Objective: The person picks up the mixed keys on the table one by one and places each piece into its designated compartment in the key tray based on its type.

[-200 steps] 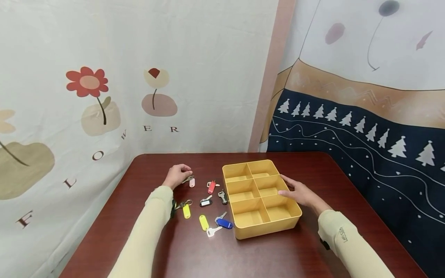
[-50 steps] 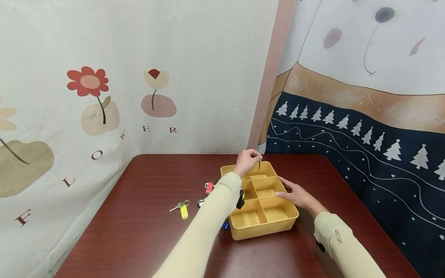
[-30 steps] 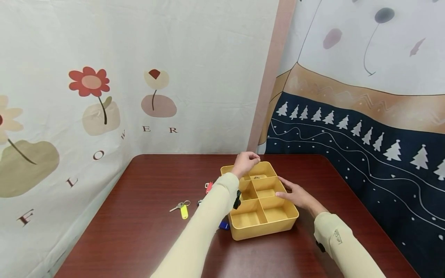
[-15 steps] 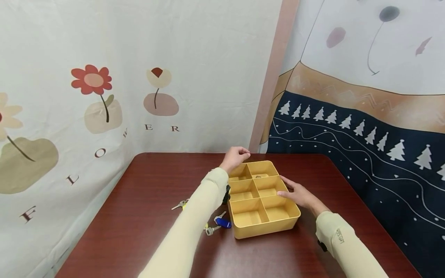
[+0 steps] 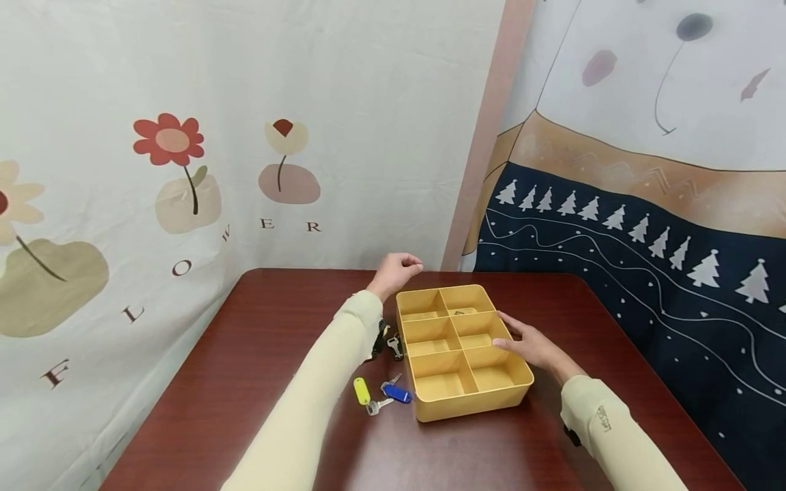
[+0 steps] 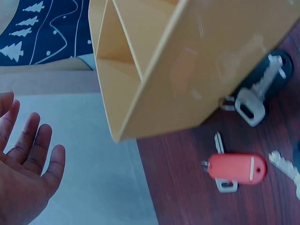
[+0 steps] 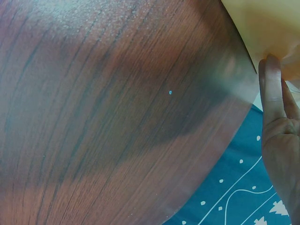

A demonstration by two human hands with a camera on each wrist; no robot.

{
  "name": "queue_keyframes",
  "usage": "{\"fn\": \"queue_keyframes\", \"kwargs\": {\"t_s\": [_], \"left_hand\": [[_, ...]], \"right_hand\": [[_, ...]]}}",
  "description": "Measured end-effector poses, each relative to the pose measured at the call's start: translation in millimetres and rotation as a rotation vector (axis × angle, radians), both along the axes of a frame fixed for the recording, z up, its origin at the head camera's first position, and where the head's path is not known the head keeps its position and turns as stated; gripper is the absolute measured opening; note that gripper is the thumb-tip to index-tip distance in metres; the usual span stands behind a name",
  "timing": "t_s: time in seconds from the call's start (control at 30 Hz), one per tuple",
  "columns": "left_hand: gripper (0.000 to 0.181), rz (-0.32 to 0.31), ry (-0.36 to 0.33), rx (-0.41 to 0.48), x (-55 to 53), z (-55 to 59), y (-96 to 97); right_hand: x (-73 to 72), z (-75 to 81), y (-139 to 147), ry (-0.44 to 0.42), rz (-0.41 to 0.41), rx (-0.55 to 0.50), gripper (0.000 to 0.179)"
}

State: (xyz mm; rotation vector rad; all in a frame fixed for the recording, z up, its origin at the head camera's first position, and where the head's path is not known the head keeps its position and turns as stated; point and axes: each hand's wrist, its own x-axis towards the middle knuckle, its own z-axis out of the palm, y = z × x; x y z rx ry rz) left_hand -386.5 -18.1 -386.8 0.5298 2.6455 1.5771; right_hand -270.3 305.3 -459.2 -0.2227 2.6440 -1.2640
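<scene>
In the head view, a yellow box with six compartments stands on the dark red tabletop. The left hand is in the air near the far left corner of this box, apart from it; its fingers are loosely bent, with gaps between them, and they hold nothing. The right hand touches the right side of the box: its fingers are nearly straight along the outer wall, and the thumb is at the rim. In the far right compartment lies a small object, too small to tell clearly. To the left of the box lie a yellow tag, a silver key and a blue tag. The left wrist view shows also a red tag lying across a key, and another key on a black tag just beside the box.
</scene>
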Motion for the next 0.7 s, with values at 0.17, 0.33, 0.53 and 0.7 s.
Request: {"fn": "queue_keyframes", "kwargs": {"t_s": [0.17, 0.33, 0.53, 0.7], "left_hand": [[0.021, 0.026, 0.017, -0.007, -2.3, -0.9, -17.3], [0.024, 0.042, -0.011, -0.013, -0.9, -3.4, -35.2], [0.025, 0.050, -0.048, -0.012, 2.0, -6.5, -52.7], [0.022, 0.083, -0.039, -0.034, 1.4, -11.3, -64.4]], "right_hand": [[-0.9, -0.4, 0.8, 0.012, 0.012, 0.007, 0.082], [-1.0, -1.8, 1.9, 0.002, 0.002, 0.010, 0.082], [-1.1, -3.5, 2.2, -0.001, 0.007, 0.003, 0.083], [-1.5, -2.7, 2.4, 0.009, 0.018, -0.003, 0.084]]}}
